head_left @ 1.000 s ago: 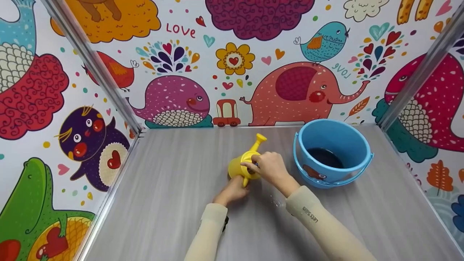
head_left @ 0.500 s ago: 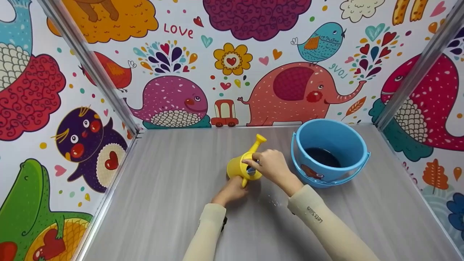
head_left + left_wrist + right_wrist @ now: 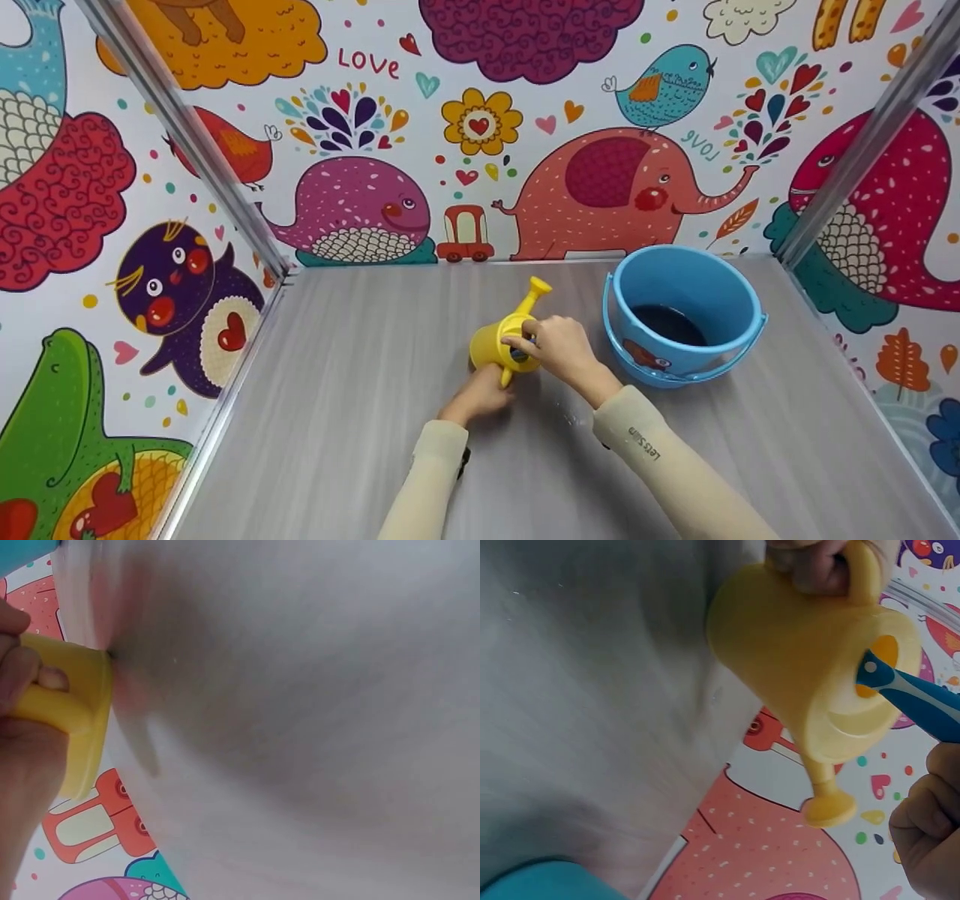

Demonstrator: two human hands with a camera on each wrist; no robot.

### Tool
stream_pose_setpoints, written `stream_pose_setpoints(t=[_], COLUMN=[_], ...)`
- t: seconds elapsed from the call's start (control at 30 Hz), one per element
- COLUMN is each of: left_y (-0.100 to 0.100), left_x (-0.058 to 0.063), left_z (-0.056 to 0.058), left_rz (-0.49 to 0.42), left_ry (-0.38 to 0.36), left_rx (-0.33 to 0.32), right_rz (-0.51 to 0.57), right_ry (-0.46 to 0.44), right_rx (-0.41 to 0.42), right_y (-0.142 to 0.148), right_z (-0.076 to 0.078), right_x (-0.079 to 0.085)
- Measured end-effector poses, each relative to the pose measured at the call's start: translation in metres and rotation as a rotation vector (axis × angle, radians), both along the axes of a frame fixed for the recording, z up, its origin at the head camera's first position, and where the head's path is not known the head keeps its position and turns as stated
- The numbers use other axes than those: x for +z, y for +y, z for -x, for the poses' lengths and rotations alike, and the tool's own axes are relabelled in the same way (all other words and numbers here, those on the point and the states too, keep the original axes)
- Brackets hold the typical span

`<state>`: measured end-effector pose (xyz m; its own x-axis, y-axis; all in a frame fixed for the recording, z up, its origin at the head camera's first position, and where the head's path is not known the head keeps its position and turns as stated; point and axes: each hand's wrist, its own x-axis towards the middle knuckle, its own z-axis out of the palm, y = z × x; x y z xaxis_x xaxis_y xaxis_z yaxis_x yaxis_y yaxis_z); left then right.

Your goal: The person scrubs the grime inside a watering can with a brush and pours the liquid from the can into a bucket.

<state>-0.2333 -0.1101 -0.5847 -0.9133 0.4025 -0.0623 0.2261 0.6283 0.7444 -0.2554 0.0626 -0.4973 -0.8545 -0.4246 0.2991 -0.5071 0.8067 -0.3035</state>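
Observation:
A yellow toy watering can (image 3: 491, 346) is tilted over the table, its spout toward the back wall and its round opening turned to the right. My left hand (image 3: 482, 392) grips the can's handle, fingers curled through the loop, as the left wrist view also shows. My right hand (image 3: 562, 345) holds a slim blue and white handle (image 3: 922, 699), shaped like a brush's. In the right wrist view that handle's far end reaches into the can's opening. The end inside the can is hidden, so I cannot tell what is on it.
To the right of the can stands a blue bucket (image 3: 686, 300) with dark liquid in the bottom and its handle lowered to the front. A few water drops (image 3: 571, 416) lie on the grey table (image 3: 337, 420). Patterned panels (image 3: 360, 217) and metal posts enclose the back and sides.
My right hand lifted slightly away from the can's opening half a second ago and is now lower and closer again. My left hand and the watering can have barely moved.

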Motion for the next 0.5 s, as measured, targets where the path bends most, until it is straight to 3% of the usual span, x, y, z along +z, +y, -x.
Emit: stream_pose_setpoints(t=[0.27,0.5], left_y=[-0.002,-0.001], left_x=[0.001,0.002], left_z=[0.001,0.002], left_rz=[-0.014,-0.025], left_ry=[-0.026,-0.010], left_rx=[-0.004,-0.017], right_rz=[0.005,-0.115], right_ry=[-0.073,-0.098], right_rx=[0.005,0.130], right_y=[0.002,0.012], right_z=[0.001,-0.003], right_x=[-0.001,0.005])
